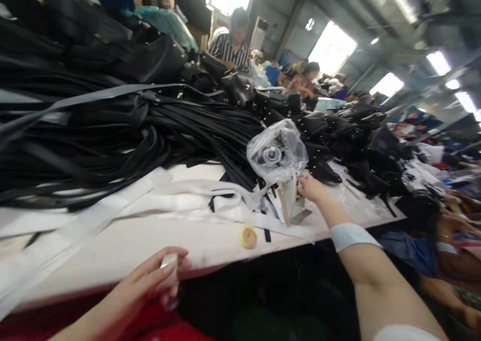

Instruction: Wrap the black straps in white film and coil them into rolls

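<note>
At the table's near edge, my left hand (156, 273) is closed around a small pale, shiny piece (171, 263), too blurred to name. My right hand (310, 187) reaches forward to the right side of a holder (288, 191) with strips and flat tools standing in it. Its fingers are bent together, and what they grip, if anything, cannot be made out. Beside that hand sits a clear plastic bag (277, 153) with white rings or rolls inside. A round yellow-rimmed lid or roll (248, 237) lies on the white tabletop (180, 248) between both hands.
Long black straps (124, 135) are heaped on the left and at the back. White strips (210, 193) trail across the table. Black bags with metal studs (338, 125) are piled behind and to the right. Other people sit beyond the pile; a co-worker's arm (451, 236) is at right.
</note>
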`<action>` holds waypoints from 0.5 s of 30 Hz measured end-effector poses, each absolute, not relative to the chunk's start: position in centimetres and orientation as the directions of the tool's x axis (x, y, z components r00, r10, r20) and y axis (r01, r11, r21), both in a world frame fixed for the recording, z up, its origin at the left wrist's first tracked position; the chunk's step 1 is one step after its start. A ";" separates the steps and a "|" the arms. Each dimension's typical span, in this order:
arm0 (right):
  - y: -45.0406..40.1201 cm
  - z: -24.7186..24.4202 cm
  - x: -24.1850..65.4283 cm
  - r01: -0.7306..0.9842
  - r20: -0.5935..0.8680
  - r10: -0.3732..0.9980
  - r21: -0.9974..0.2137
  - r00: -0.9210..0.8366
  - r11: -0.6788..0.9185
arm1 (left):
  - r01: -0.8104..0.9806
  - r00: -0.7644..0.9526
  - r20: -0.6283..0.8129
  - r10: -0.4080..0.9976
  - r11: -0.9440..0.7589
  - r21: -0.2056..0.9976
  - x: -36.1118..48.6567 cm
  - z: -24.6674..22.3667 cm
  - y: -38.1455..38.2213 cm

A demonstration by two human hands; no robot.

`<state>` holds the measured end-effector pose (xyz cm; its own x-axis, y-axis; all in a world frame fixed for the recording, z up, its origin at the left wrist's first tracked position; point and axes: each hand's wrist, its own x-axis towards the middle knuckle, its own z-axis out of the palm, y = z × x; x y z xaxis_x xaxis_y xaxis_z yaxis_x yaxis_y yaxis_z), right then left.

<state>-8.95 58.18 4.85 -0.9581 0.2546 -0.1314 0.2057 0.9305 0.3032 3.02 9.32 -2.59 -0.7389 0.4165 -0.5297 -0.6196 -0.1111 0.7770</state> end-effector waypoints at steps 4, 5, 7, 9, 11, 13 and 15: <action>59.2 4.7 -9.3 0.148 -0.181 0.222 0.352 -0.958 0.924 | -0.578 -0.735 -0.418 0.534 -0.172 0.797 2.6 -1.3 8.3; 59.3 4.5 -9.5 0.107 -0.167 0.186 0.393 -0.968 0.913 | -0.560 -0.736 -0.398 0.548 -0.162 0.812 2.6 -1.4 8.1; 59.3 4.0 -9.7 0.013 -0.134 0.092 0.495 -0.987 0.869 | -0.504 -0.750 -0.367 0.551 -0.116 0.856 2.7 -1.6 7.7; 59.0 3.6 -9.8 -0.022 -0.118 0.054 0.567 -0.991 0.823 | -0.411 -0.780 -0.340 0.526 -0.020 0.911 3.0 -1.8 7.4; 58.5 3.3 -9.7 0.013 -0.118 0.100 0.582 -0.988 0.813 | -0.307 -0.813 -0.317 0.487 0.104 0.946 3.3 -1.7 7.3; 57.7 3.2 -9.8 0.073 -0.117 0.170 0.577 -0.978 0.813 | -0.223 -0.855 -0.295 0.428 0.210 0.952 3.4 -1.4 7.1; 56.9 3.3 -10.0 0.146 -0.123 0.258 0.567 -0.958 0.811 | -0.144 -0.892 -0.259 0.371 0.311 0.940 3.3 -0.8 7.0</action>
